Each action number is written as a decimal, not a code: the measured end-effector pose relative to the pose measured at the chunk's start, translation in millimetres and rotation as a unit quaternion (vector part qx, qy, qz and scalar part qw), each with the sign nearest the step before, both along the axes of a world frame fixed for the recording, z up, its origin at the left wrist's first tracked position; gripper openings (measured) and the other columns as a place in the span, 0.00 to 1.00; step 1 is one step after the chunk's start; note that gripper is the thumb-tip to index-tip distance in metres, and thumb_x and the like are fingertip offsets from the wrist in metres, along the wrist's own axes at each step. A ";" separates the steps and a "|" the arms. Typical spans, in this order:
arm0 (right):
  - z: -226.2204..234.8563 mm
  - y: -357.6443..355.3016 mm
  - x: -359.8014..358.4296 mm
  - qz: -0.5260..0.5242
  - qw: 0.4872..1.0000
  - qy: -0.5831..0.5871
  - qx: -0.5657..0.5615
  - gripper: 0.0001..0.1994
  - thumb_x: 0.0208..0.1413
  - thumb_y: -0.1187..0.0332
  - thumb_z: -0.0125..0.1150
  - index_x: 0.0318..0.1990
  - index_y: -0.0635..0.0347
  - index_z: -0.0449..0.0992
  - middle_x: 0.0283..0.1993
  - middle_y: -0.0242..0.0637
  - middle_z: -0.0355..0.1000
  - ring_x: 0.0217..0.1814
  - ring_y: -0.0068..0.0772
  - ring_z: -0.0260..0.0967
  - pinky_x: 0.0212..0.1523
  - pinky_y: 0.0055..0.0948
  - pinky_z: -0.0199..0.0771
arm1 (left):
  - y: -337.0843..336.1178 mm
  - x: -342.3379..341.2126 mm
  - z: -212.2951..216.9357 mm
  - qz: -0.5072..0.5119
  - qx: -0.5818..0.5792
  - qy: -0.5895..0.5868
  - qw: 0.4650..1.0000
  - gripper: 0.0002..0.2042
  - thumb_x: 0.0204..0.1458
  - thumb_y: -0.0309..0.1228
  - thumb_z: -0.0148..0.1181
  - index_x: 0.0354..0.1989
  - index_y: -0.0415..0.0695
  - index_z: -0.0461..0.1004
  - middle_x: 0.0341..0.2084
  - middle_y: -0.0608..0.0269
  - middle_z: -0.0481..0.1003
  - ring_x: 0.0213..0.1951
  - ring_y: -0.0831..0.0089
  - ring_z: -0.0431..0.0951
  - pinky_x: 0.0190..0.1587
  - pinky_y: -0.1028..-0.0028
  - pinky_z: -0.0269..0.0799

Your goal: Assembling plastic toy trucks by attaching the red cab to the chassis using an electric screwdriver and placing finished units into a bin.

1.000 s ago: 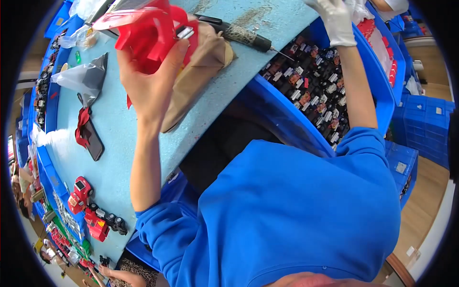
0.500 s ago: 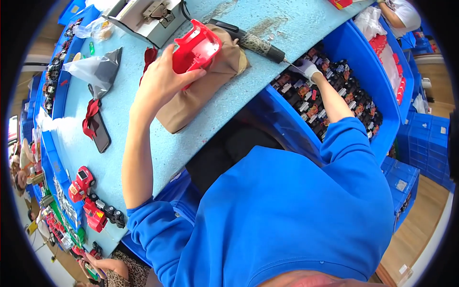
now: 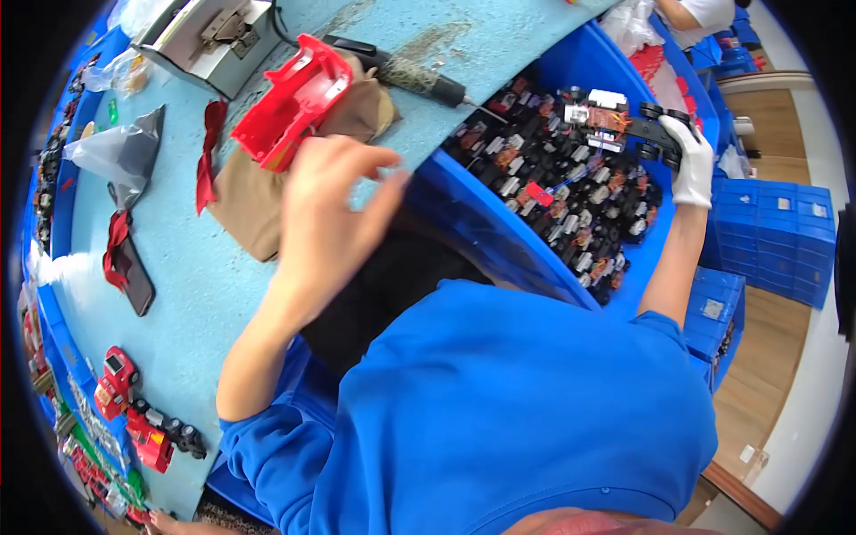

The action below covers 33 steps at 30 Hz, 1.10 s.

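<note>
Blue bench: left hand hides red shell edge, grip unclear.

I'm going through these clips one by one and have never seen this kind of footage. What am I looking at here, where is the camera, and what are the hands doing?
No machine here: a person in a blue top works with their own hands. The camera sits on their head and looks down through a fisheye lens, so the straight edges of the light blue table look bent.

The bare left hand holds a red toy car body over a brown cloth. The right hand, in a white glove, lifts a wheeled toy chassis above a blue bin full of similar parts.

Also on the table: a grey metal box, a screwdriver-like tool, a dark phone, a plastic bag, and finished red toy trucks at the near-left edge.
</note>
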State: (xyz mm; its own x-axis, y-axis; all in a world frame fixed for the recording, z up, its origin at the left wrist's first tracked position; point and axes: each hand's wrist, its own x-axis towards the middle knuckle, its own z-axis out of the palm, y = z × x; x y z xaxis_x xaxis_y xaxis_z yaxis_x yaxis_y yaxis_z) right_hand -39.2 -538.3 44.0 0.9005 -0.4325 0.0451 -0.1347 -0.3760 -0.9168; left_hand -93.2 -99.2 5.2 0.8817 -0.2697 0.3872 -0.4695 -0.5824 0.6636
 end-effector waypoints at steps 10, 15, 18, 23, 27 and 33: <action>46.9 122.9 -36.9 0.009 0.964 -0.213 0.159 0.12 0.51 0.67 0.64 0.43 0.61 0.78 0.38 0.34 0.76 0.37 0.23 0.74 0.37 0.21 0.73 | -123.3 29.4 6.3 -0.106 -0.205 0.230 0.946 0.17 0.42 0.36 0.66 0.35 0.36 0.76 0.18 0.54 0.74 0.27 0.58 0.76 0.33 0.63 0.71; 37.9 106.6 -26.4 0.109 0.964 -0.048 0.236 0.13 0.52 0.66 0.64 0.42 0.62 0.77 0.39 0.37 0.76 0.39 0.28 0.75 0.40 0.26 0.75 | -17.5 -6.1 28.1 -0.045 0.059 -0.030 0.997 0.05 0.40 0.26 0.61 0.24 0.40 0.72 0.22 0.56 0.71 0.32 0.57 0.72 0.34 0.61 0.70; -8.5 131.4 -14.3 0.215 0.948 0.067 0.227 0.14 0.54 0.64 0.61 0.44 0.62 0.76 0.42 0.40 0.76 0.42 0.34 0.75 0.43 0.31 0.75 | 29.8 -19.8 55.8 0.078 0.270 -0.074 0.957 0.04 0.38 0.24 0.58 0.24 0.40 0.71 0.27 0.56 0.69 0.37 0.58 0.70 0.35 0.64 0.71; -55.0 187.9 9.0 0.147 0.669 0.407 0.604 0.19 0.59 0.58 0.53 0.51 0.62 0.71 0.49 0.46 0.73 0.48 0.45 0.73 0.50 0.45 0.73 | 68.4 0.4 64.1 0.150 0.386 -0.133 0.900 0.03 0.40 0.23 0.56 0.25 0.40 0.71 0.30 0.56 0.69 0.38 0.60 0.69 0.34 0.66 0.71; -51.1 184.4 35.9 0.203 0.639 0.423 0.610 0.18 0.58 0.59 0.54 0.51 0.62 0.71 0.48 0.45 0.73 0.46 0.43 0.73 0.50 0.45 0.73 | 103.7 9.6 49.9 0.279 0.438 -0.065 0.852 0.03 0.43 0.24 0.58 0.27 0.43 0.73 0.30 0.59 0.68 0.36 0.62 0.72 0.33 0.63 0.71; -31.3 137.7 177.3 0.323 0.933 0.039 -0.155 0.22 0.53 0.58 0.62 0.51 0.65 0.72 0.48 0.44 0.74 0.52 0.39 0.71 0.53 0.34 0.71 | 124.3 16.3 42.2 0.217 0.273 0.057 0.935 0.05 0.47 0.25 0.59 0.33 0.42 0.76 0.26 0.57 0.73 0.30 0.59 0.76 0.33 0.66 0.72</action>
State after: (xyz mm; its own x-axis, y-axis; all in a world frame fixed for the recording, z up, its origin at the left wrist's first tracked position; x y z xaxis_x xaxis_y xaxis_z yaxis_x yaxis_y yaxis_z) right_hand 138.1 -400.6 12.7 0.9747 0.2234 0.0011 0.1492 -0.6474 -0.7474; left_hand -76.9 25.1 47.4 0.9811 -0.0063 0.1932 -0.0539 -0.9687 0.2421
